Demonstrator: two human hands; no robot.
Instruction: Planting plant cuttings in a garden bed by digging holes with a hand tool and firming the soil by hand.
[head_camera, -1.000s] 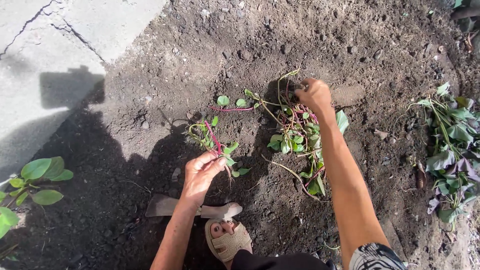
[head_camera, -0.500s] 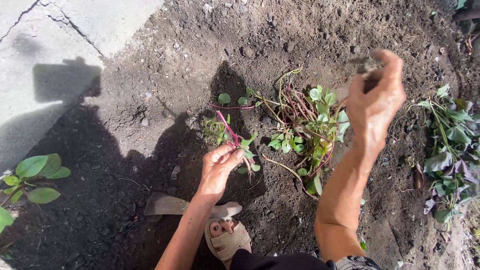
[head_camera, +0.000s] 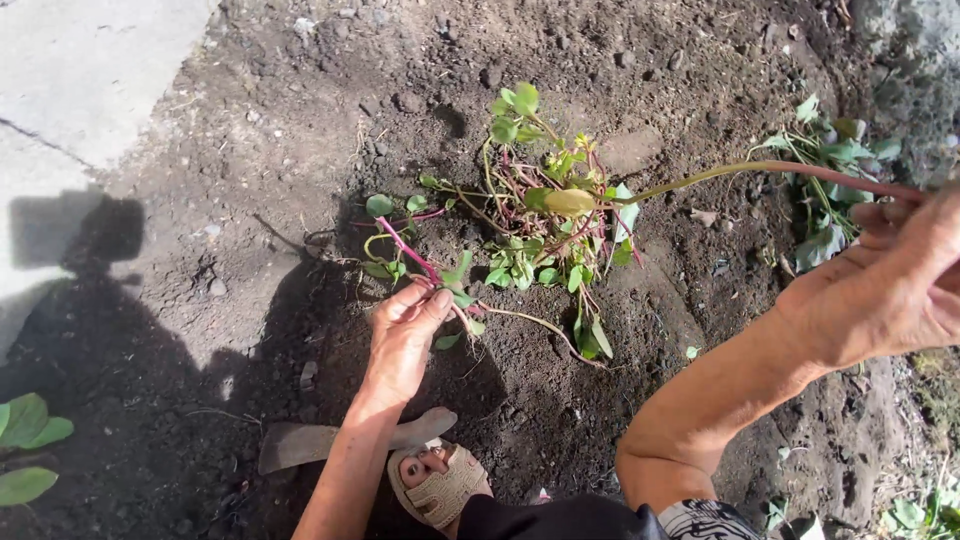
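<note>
My left hand (head_camera: 402, 335) pinches a small cutting with a red stem (head_camera: 410, 262) and holds it low against the dark soil (head_camera: 300, 130). Raised at the right edge, my right hand (head_camera: 890, 290) grips the end of a long green-and-pink vine (head_camera: 740, 172). That vine stretches left to a yellowish leaf (head_camera: 568, 202) above a loose heap of leafy cuttings (head_camera: 545, 225) lying on the soil between my hands.
A flat trowel-like blade (head_camera: 300, 445) lies by my sandalled foot (head_camera: 440, 485). A second pile of pulled greens (head_camera: 830, 160) sits at the upper right. A concrete slab (head_camera: 70, 80) borders the bed at the left, with a broad-leafed plant (head_camera: 25, 450) at the lower left.
My right hand left the heap and swung right and closer, drawing a long vine out of it. My left hand stayed on its red-stemmed cutting. The view shifted slightly.
</note>
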